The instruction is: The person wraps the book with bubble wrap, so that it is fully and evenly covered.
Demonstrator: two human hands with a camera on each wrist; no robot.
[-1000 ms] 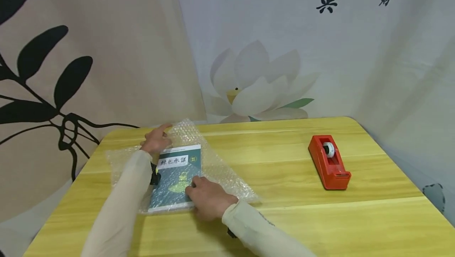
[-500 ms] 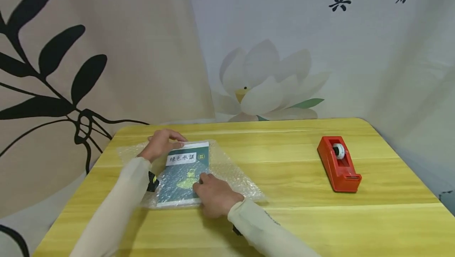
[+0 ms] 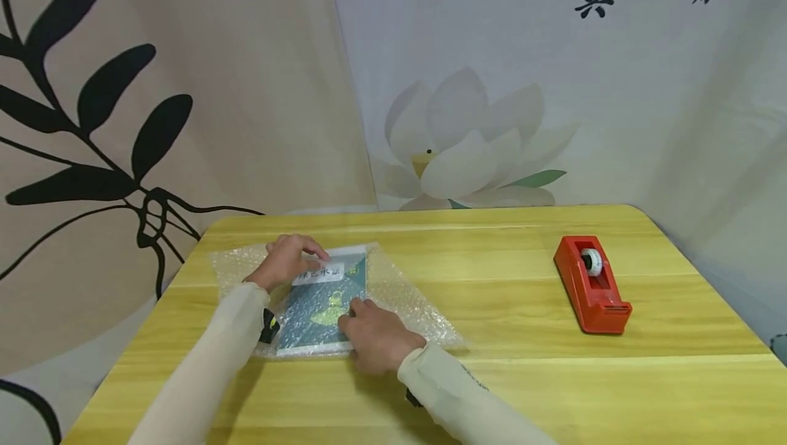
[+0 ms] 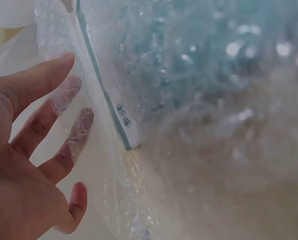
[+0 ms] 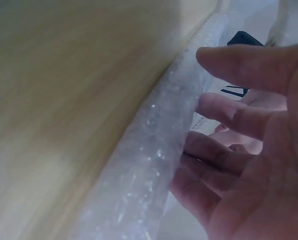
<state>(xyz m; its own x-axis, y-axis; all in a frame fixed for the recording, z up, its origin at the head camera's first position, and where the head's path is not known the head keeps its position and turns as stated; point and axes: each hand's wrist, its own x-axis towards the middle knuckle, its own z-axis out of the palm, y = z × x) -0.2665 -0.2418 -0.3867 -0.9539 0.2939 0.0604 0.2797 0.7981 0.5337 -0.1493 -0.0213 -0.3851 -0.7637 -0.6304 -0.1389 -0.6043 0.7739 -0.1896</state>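
A blue-green book (image 3: 298,322) with a white title label lies flat on a sheet of bubble wrap (image 3: 412,301), left of the table's middle. My left hand (image 3: 284,264) is over the book's far end and draws a flap of the wrap over the title. In the left wrist view, the fingertips (image 4: 81,120) show through the clear film, with the thumb on its near side. My right hand (image 3: 378,339) rests at the book's near right side, thumb and fingers apart. The right wrist view shows its fingertips (image 5: 191,142) against the edge of the wrap.
A red tape dispenser (image 3: 574,288) holding a white tape roll (image 3: 592,262) stands at the right on the yellow wooden table (image 3: 492,390). A printed cloth backdrop (image 3: 264,89) hangs behind the table's far edge. Spare wrap extends on both sides of the book.
My left hand has come from the wrap's far corner toward the book, folding that corner over the book's top. The right hand stays on the book. The head view has shifted slightly left.
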